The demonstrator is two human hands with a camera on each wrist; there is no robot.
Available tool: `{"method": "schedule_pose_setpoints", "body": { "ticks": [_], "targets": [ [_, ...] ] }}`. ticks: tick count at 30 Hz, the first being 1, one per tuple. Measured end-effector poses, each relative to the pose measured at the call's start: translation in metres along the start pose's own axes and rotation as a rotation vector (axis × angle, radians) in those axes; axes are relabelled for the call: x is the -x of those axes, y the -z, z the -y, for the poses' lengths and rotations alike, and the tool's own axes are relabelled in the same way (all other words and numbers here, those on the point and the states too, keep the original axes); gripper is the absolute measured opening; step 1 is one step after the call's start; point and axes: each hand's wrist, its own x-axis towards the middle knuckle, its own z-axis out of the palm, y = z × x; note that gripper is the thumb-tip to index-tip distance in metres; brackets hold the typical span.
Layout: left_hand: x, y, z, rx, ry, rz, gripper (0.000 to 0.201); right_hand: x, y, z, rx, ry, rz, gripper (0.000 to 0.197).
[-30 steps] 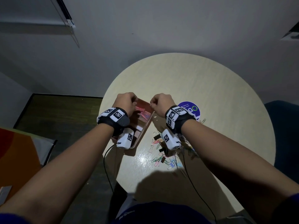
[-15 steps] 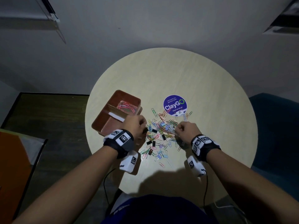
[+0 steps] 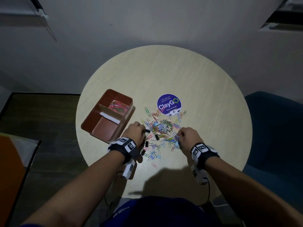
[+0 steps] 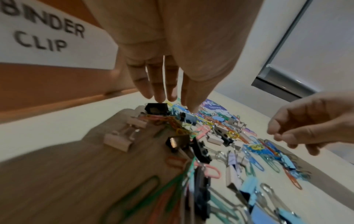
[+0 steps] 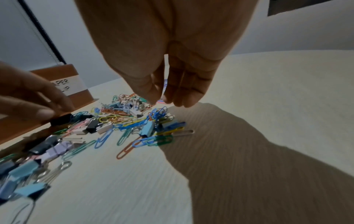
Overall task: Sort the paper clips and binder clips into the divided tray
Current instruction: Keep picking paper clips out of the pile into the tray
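Note:
A mixed pile of coloured paper clips and binder clips [image 3: 161,131] lies mid-table. Left of it stands the brown divided tray [image 3: 91,118]. Its far compartment holds paper clips [image 3: 118,106]; I see nothing in the near one. My left hand [image 3: 144,131] reaches into the pile's left edge. Its straight fingertips [image 4: 160,99] touch a black binder clip [image 4: 156,108], with the thumb beside it. My right hand [image 5: 160,100] hovers over blue paper clips [image 5: 160,112] at the pile's right edge. Thumb and forefinger stand a small gap apart with nothing seen between them.
The tray wall carries labels reading BINDER CLIP [image 4: 47,37] and PAPER CLIP [image 5: 65,86]. A round blue ClayGo sticker [image 3: 168,104] lies just beyond the pile. A blue chair [image 3: 270,128] stands right of the round table [image 3: 205,89], and an orange object [image 3: 9,169] lies on the floor at the left.
A second ago both hands were curled over the tray's far compartment. They have come back to the pile, the left to its left edge and the right to its right edge.

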Motion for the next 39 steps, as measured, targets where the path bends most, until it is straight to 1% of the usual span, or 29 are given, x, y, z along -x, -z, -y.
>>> {"method": "schedule_pose_setpoints", "body": {
  "ticks": [3,5,7,10,11,13,15,16,18,20,23,27,30,32,35,37,39],
  "targets": [
    [-0.003,-0.006,-0.009,-0.073,0.030,0.039,0.034,-0.002,-0.009,0.006,0.052,0.099,0.069,0.027],
    [-0.004,-0.009,-0.010,-0.069,0.055,0.053,0.034,-0.001,-0.015,0.009,0.131,0.138,0.112,0.032],
    [-0.005,-0.010,-0.008,-0.026,0.068,0.057,0.031,-0.002,-0.018,0.011,0.177,0.149,0.124,0.029],
    [-0.004,-0.008,-0.006,0.063,0.081,0.078,0.030,-0.005,-0.017,0.011,0.179,0.137,0.128,0.020],
    [-0.003,-0.007,-0.004,0.097,0.092,0.064,0.030,-0.007,-0.016,0.010,0.182,0.136,0.130,0.018],
    [0.000,-0.006,0.001,0.173,0.130,-0.008,0.030,-0.010,-0.014,0.009,0.174,0.140,0.131,0.017],
    [0.001,-0.004,0.008,0.224,0.167,-0.094,0.029,-0.013,-0.012,0.009,0.164,0.140,0.138,0.021],
    [0.002,-0.003,0.012,0.225,0.169,-0.110,0.027,-0.014,-0.012,0.010,0.156,0.139,0.147,0.024],
    [0.002,0.000,0.020,0.182,0.144,-0.069,0.018,-0.015,-0.012,0.011,0.141,0.151,0.162,0.029],
    [0.002,0.001,0.023,0.082,0.109,0.021,0.013,-0.013,-0.015,0.013,0.177,0.187,0.182,0.031],
    [0.003,0.001,0.022,-0.045,0.037,0.109,0.019,-0.013,-0.020,0.015,0.257,0.234,0.210,0.027],
    [0.004,0.001,0.014,-0.140,0.002,0.152,0.022,-0.013,-0.020,0.015,0.254,0.231,0.201,0.017],
    [0.005,-0.001,0.011,-0.157,0.007,0.161,0.021,-0.012,-0.017,0.014,0.201,0.218,0.193,0.012],
    [0.006,-0.002,0.010,-0.103,0.030,0.136,0.016,-0.010,-0.013,0.013,0.129,0.206,0.181,0.012],
    [0.008,0.000,0.010,-0.009,0.090,0.092,0.006,-0.007,-0.010,0.011,-0.016,0.124,0.162,0.018],
    [0.010,0.002,0.011,0.074,0.130,0.075,0.008,-0.007,-0.009,0.009,-0.112,0.084,0.151,0.022],
    [0.011,0.003,0.012,0.162,0.152,0.082,0.014,-0.005,-0.009,0.009,-0.157,0.067,0.148,0.024]
  ]
}}
